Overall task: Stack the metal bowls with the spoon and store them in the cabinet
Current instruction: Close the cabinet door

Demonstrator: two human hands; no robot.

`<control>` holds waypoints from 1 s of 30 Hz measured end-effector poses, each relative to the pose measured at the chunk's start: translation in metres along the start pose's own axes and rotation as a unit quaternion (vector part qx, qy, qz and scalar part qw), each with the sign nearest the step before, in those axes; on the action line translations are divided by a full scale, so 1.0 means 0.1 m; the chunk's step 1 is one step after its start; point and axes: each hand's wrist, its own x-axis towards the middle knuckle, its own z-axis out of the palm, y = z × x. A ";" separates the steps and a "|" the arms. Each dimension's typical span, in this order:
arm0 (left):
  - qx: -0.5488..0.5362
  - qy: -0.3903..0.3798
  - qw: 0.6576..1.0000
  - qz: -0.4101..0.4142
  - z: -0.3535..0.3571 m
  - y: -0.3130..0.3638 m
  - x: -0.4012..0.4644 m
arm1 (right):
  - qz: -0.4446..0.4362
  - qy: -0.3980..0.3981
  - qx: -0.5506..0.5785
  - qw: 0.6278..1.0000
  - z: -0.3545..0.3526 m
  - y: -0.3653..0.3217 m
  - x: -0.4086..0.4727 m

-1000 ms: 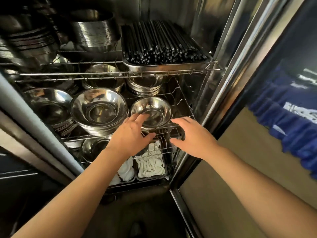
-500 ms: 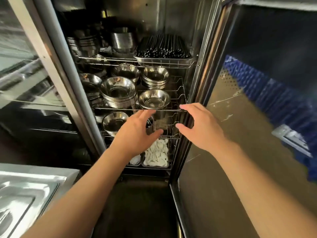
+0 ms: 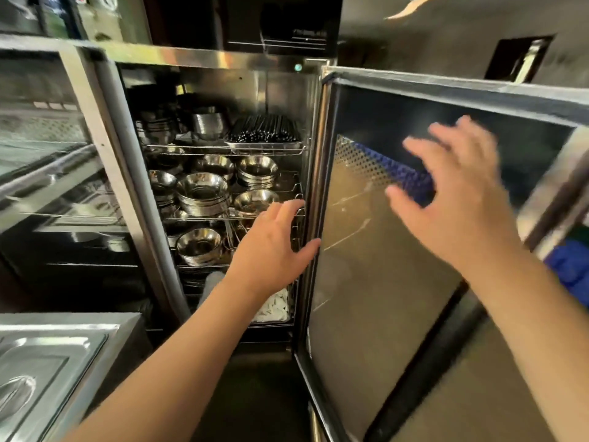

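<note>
The steel cabinet stands open in front of me, its wire shelves full of stacked metal bowls. A tall stack of bowls sits on the middle shelf, with a small single bowl to its right. Another bowl rests one shelf lower. My left hand hovers open in front of the shelves, holding nothing. My right hand is open and blurred, raised in front of the inner face of the cabinet door. No spoon from the task can be made out.
A tray of black chopsticks sits on the top shelf. White spoons lie in a tray at the bottom. A steel counter with a recessed lid is at lower left. A glass-fronted unit stands left. Blue crates show at right.
My view has pulled back and up from the shelves. Both hands withdrew from the small bowl. The right hand swung right and up to the door.
</note>
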 end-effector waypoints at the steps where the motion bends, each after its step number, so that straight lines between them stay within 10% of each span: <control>1: -0.004 -0.005 1.000 0.005 0.00 0.11 -0.09 | 0.008 0.028 -0.035 0.999 -0.19 0.11 -0.01; 8: -0.021 -0.037 0.999 -0.006 0.06 0.59 -0.56 | 0.123 -0.006 -0.147 0.981 -0.97 0.68 0.02; 30: -0.022 0.074 0.996 -0.035 0.21 1.73 -0.36 | -0.196 0.022 0.191 0.961 -0.86 0.57 0.08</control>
